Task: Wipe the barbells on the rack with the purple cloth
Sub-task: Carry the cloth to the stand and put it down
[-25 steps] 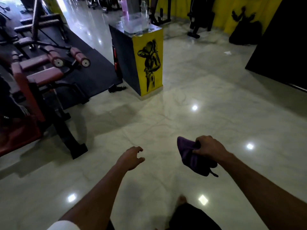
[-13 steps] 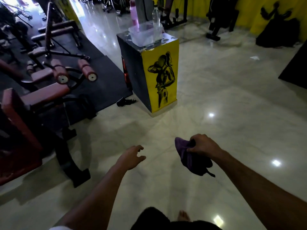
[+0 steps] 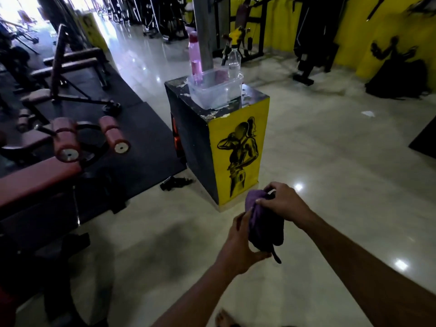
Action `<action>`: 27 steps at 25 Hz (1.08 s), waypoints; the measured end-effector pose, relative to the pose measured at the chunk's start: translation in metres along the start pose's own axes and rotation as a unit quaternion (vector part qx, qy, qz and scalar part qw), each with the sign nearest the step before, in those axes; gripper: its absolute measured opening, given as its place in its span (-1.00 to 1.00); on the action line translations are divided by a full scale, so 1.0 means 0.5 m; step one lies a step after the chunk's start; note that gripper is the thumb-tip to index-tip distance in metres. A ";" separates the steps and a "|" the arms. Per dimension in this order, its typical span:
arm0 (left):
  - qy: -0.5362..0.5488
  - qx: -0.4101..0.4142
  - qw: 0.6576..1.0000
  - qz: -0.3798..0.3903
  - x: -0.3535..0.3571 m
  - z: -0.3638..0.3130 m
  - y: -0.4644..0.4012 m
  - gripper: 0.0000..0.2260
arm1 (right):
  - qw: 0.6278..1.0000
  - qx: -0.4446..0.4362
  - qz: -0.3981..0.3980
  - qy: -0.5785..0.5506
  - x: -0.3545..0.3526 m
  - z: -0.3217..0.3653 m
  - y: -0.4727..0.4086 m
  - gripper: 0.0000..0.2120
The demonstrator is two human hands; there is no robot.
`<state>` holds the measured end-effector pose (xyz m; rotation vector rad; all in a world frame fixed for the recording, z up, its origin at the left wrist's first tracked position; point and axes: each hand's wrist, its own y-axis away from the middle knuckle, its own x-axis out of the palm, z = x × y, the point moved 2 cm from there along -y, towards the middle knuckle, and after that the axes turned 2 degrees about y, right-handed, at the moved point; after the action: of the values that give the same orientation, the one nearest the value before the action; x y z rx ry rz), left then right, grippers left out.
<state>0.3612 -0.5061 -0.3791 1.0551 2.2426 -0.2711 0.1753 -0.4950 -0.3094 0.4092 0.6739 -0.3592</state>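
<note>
A bunched purple cloth [image 3: 263,223] hangs in front of me above the pale tiled floor. My right hand [image 3: 283,204] grips its top from above. My left hand [image 3: 238,246] has come up against the cloth's left side, thumb under its lower end and fingers curled round it. No barbell and no barbell rack shows in this view.
A black and yellow box stand [image 3: 236,147] stands just ahead, carrying a clear plastic tub [image 3: 214,90], a pink bottle [image 3: 195,55] and a clear bottle [image 3: 234,61]. Maroon padded benches [image 3: 40,175] on a black mat [image 3: 139,142] fill the left. More machines line the yellow wall [image 3: 354,34].
My left hand moved right and took hold of the cloth, which only the right hand held before. The view has advanced toward the yellow stand and tilted up.
</note>
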 end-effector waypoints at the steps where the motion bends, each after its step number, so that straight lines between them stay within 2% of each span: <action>1: -0.008 0.009 1.000 -0.011 -0.018 0.009 -0.050 -0.01 | 0.999 0.007 -0.018 -0.032 -0.013 0.015 -0.043 -0.62; 6: -0.016 0.053 0.994 -0.090 -0.151 0.041 -0.265 -0.48 | 0.988 0.026 -0.067 -0.135 -0.057 0.050 -0.226 -0.77; 9: -0.037 0.091 0.988 -0.115 -0.238 0.080 -0.393 -0.56 | 0.993 0.019 -0.049 -0.109 -0.089 0.060 -0.350 -0.88; 11: -0.035 0.112 0.986 -0.122 -0.295 0.094 -0.469 -0.61 | 0.999 0.007 0.005 -0.049 -0.107 0.063 -0.424 -0.76; 13: -0.032 0.130 0.985 -0.108 -0.351 0.084 -0.530 -0.68 | 0.996 -0.037 0.069 0.053 -0.122 0.074 -0.480 -0.52; 15: -0.077 0.125 0.986 -0.075 -0.406 0.067 -0.604 -0.72 | 0.984 -0.102 0.124 0.081 -0.126 0.101 -0.537 -0.37; 17: -0.158 0.114 0.980 -0.040 -0.458 0.046 -0.667 -0.79 | 0.974 -0.175 0.138 0.051 -0.120 0.144 -0.582 -0.42; 20: -0.227 0.107 0.968 -0.002 -0.537 0.010 -0.751 -0.94 | 0.962 -0.253 0.106 0.007 -0.104 0.197 -0.658 -0.60; 22: -0.199 0.100 0.975 0.023 -0.598 -0.011 -0.799 -0.87 | 0.957 -0.278 0.069 -0.042 -0.098 0.229 -0.710 -0.77; 24: -0.127 0.083 0.988 0.041 -0.657 -0.021 -0.839 -0.83 | 0.954 -0.284 0.056 -0.076 -0.115 0.272 -0.755 -0.77; 25: -0.085 0.066 0.993 0.057 -0.681 -0.016 -0.853 -0.72 | 0.951 -0.286 0.062 -0.102 -0.126 0.293 -0.775 -0.72; 27: -0.029 0.059 0.994 0.092 -0.713 0.005 -0.864 -0.44 | 0.944 -0.296 0.066 -0.130 -0.144 0.328 -0.808 -0.76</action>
<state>0.2080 -1.0112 -0.1924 1.2904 2.0821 -0.3529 0.0290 -0.9071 -0.2452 -0.1658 0.4621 -0.0675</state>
